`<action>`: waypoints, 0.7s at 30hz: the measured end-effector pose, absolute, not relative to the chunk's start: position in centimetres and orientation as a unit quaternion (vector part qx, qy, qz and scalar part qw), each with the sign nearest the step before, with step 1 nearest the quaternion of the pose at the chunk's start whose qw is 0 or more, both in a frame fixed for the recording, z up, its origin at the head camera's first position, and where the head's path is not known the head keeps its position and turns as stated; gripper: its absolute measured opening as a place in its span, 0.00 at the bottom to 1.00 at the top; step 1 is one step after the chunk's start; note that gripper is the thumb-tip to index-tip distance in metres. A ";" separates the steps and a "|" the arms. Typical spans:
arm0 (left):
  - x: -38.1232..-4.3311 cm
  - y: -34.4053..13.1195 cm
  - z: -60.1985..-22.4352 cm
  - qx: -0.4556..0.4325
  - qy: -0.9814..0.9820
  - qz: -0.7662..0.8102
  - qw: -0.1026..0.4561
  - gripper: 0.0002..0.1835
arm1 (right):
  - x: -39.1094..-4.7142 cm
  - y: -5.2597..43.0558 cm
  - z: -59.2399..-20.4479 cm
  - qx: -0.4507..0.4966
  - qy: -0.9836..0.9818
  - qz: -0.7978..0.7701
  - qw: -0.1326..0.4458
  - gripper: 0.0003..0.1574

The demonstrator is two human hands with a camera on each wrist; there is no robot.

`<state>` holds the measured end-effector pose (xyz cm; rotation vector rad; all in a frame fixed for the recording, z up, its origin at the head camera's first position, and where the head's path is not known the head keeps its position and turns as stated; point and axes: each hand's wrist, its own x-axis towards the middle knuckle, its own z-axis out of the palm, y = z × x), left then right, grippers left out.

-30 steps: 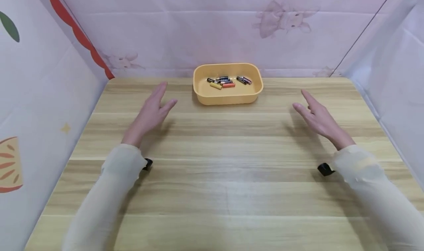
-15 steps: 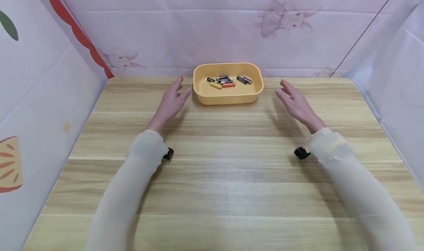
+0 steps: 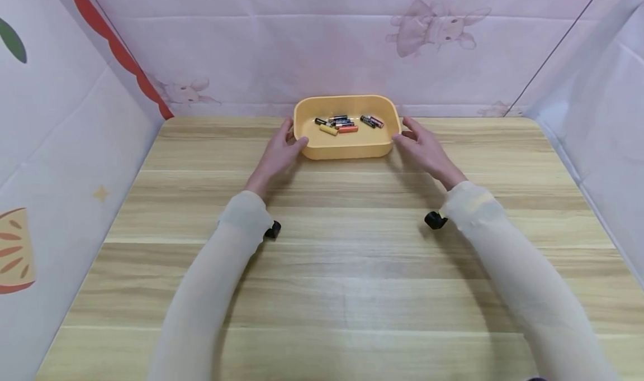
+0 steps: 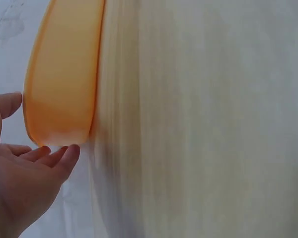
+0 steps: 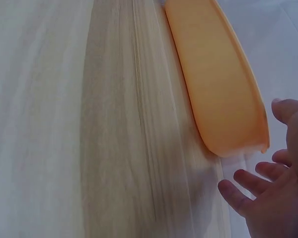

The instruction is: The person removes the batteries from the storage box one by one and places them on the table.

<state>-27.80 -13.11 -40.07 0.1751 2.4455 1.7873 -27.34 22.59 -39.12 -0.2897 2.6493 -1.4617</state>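
Both forearms, in pale cream sleeves (image 3: pixel 523 280), reach forward and inward over the light wood-grain bench (image 3: pixel 347 247). The left hand (image 3: pixel 278 156) and right hand (image 3: pixel 424 154) flank a yellow-orange, rounded rectangular tub (image 3: pixel 347 153) at the bench's far edge, thumbs nearest its front corners. Neither hand is clenched: the right one's relaxed fingers stand just off the tub's end; the left one's loose fingertips lie at the opposite end, contact hard to judge. In the tub lie a yellow cylindrical battery (image 3: pixel 328 130), a red-orange cylindrical battery (image 3: pixel 347 129) and several dark ones, overlapping, their labels unreadable. Both wrist views cut off the tub.
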 end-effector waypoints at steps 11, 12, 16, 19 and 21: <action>-27.7 -12.9 -40.1 0.075 0.820 0.563 0.069 0.45 | -27.9 21.6 -39.5 -0.100 0.852 -0.510 0.056 0.49; -27.7 -12.9 -40.1 0.073 0.822 0.560 0.070 0.45 | -27.9 21.6 -39.6 -0.099 0.851 -0.513 0.055 0.49; -27.6 -13.1 -40.1 0.073 0.830 0.548 0.075 0.45 | -27.7 21.5 -39.9 -0.094 0.844 -0.526 0.056 0.49; -27.4 -13.2 -40.1 0.069 0.837 0.537 0.083 0.45 | -27.4 21.4 -40.2 -0.094 0.839 -0.533 0.058 0.50; -27.2 -13.3 -40.1 0.066 0.842 0.528 0.089 0.45 | -27.2 21.4 -40.3 -0.097 0.839 -0.533 0.059 0.50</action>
